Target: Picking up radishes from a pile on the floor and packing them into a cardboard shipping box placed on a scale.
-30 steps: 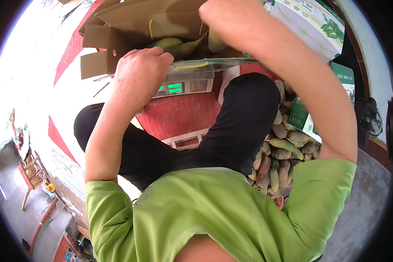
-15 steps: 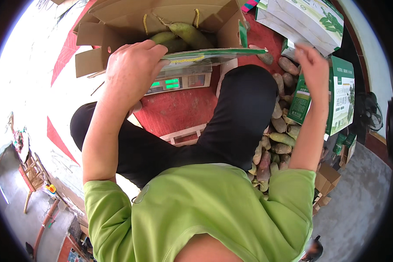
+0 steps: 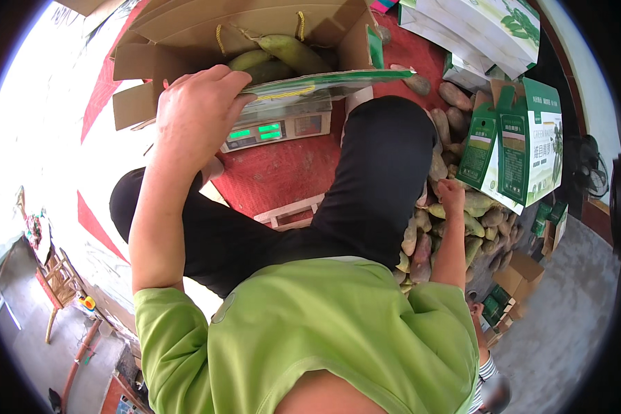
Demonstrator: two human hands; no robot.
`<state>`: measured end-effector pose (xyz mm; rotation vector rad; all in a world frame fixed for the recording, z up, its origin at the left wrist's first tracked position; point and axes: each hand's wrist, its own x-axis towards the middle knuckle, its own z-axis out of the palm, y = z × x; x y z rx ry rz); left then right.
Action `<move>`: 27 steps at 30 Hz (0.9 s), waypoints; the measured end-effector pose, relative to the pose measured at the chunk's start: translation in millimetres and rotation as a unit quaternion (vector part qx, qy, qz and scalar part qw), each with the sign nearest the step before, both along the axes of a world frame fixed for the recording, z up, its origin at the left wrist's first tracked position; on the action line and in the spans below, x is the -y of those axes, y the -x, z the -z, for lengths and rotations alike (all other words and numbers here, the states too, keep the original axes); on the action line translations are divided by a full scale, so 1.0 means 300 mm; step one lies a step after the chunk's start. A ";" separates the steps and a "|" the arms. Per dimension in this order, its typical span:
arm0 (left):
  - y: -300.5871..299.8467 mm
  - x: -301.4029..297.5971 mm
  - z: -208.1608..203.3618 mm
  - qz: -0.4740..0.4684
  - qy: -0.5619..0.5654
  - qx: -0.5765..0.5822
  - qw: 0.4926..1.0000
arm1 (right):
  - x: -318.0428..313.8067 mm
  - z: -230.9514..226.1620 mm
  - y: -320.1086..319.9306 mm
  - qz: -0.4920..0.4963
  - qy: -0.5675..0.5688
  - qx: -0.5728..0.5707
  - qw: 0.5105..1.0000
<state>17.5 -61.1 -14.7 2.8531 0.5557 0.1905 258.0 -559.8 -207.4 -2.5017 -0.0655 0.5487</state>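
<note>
My left hand [image 3: 203,103] grips the near upper edge of an open cardboard box [image 3: 176,21], thumb on one side and fingers over the rim. Inside the box lie several long green radishes [image 3: 293,54], below two yellow cord handles. The box stands at a scale [image 3: 310,125] with lit green digits. My right hand [image 3: 451,196] is down at the radish pile [image 3: 421,259], right of my knee. Its fingers are curled, and whatever they hold is hidden.
A green and white carton [image 3: 541,148] stands right of the pile, with white printed cartons [image 3: 472,34] behind it. A black fan [image 3: 590,172] stands at the far right. Another person's striped sleeve [image 3: 488,376] shows at the lower right, near small open boxes [image 3: 514,279].
My right hand has dropped from beside the green carton down to the radish pile. The left hand keeps its hold on the box edge. Another person's arm has appeared at lower right.
</note>
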 end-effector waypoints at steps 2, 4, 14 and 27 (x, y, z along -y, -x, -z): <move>-0.010 -0.001 -0.002 0.009 -0.001 0.007 1.000 | 0.051 0.022 0.024 0.036 -0.020 -0.037 0.998; -0.021 0.005 -0.011 0.010 -0.005 0.008 1.000 | 0.093 0.051 0.047 0.063 -0.046 -0.051 0.996; -0.006 0.020 -0.028 -0.019 0.057 0.026 0.998 | 0.176 0.288 0.321 -0.007 0.047 -0.117 0.992; -0.036 0.025 -0.030 -0.011 0.046 0.018 0.999 | 0.436 0.429 0.298 0.396 -0.213 -0.218 0.866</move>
